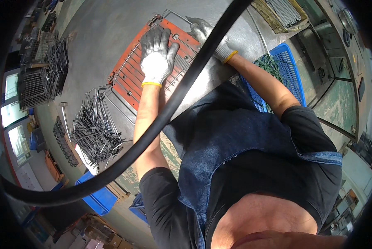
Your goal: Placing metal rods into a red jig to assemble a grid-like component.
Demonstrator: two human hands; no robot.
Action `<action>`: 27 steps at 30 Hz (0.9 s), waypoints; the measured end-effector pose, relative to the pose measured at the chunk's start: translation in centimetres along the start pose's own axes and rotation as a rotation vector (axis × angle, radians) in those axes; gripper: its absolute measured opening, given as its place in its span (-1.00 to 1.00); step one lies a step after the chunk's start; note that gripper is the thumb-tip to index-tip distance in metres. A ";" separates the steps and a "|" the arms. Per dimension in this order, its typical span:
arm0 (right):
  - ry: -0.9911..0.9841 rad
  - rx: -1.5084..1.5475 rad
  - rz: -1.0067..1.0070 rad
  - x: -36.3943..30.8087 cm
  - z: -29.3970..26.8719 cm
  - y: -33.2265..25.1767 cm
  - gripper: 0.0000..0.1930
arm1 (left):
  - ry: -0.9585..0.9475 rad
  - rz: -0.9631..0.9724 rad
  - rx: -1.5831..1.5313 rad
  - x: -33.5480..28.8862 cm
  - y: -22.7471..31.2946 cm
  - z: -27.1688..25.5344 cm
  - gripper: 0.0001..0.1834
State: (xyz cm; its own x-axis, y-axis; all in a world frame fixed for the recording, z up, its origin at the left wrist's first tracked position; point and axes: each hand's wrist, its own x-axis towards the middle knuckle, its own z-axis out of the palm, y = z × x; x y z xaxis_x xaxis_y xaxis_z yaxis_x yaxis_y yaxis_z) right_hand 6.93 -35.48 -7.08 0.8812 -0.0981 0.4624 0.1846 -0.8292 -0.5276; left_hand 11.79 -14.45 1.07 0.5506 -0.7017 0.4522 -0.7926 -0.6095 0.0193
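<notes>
A red slotted metal jig point(132, 68) lies on the metal worktable, with thin wire rods set across it and a bent wire loop point(177, 16) sticking out past its far edge. My left hand point(157, 56), in a grey-and-white work glove with a yellow cuff, rests flat on the jig, fingers spread. At the jig's right side is my right hand point(204, 31), gloved the same way. Its visible fingers stretch toward the jig's edge, apart from one another, and I see nothing held in them. A thick black cable-like band point(179, 97) crosses in front, hiding part of the right hand and the jig.
A heap of loose metal wires point(95, 128) sits at the table's left edge, with wire racks point(45, 72) beyond. On my right, a blue plastic basket point(286, 62) holds green strands. A box of metal rods point(283, 14) stands at far right. Blue bins point(98, 197) lie lower left.
</notes>
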 end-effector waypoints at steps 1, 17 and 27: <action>0.023 -0.032 -0.082 -0.3 0.1 0.3 -0.47 | -0.020 0.014 -0.005 -0.4 -0.1 -0.5 -0.51; -0.130 -0.103 -0.030 -0.3 -0.8 -1.1 -0.26 | -0.253 0.044 -0.052 -4.0 -1.4 -4.3 -0.45; -0.026 0.036 0.038 0.0 -0.9 -1.0 -0.49 | 0.053 -0.107 -0.057 -4.4 -1.4 -5.8 -0.50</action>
State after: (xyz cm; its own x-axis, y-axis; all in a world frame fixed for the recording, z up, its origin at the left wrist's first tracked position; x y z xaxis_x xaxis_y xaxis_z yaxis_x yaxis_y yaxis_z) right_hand 6.34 -35.15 -5.95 0.8990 -0.1141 0.4229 0.1658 -0.8049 -0.5697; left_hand 8.96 -8.33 4.25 0.6197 -0.6124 0.4909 -0.7442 -0.6571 0.1197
